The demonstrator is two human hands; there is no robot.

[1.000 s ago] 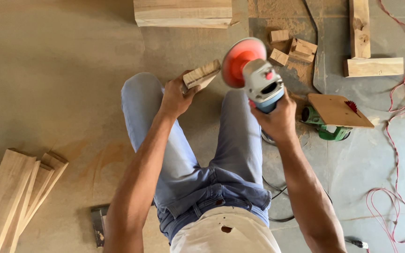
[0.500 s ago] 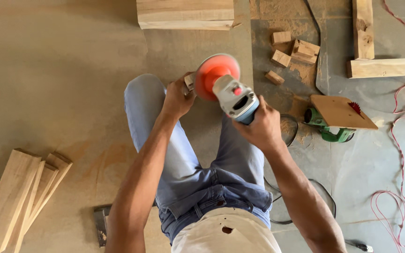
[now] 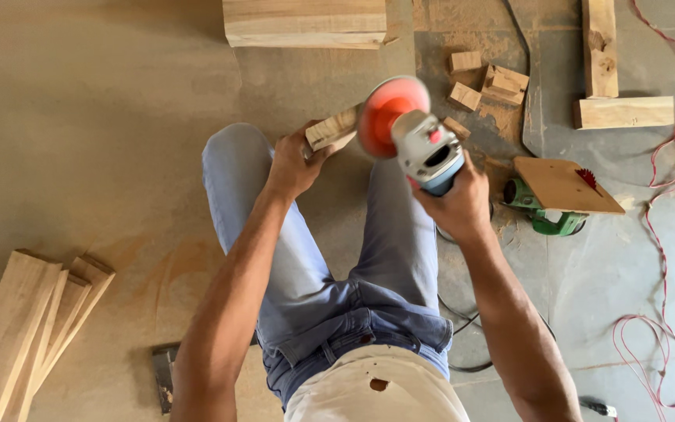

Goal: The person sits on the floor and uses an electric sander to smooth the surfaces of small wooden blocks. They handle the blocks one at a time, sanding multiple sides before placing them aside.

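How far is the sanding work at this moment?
In hand: the left hand holds a small wood block against the orange disc of the grinder, gripped by the right hand. Possibly done or waiting: small blocks on the floor. Which are finished, I cannot tell.

Wood block left of grinder; planks far left.

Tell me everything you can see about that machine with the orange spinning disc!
The angle grinder is a handheld power tool with a grey head, a blue body and a round orange disc at its front, blurred at the rim. The right hand grips its body, holding it in the air, tilted, above the knees. The disc meets the end of a small wooden block held by the left hand.
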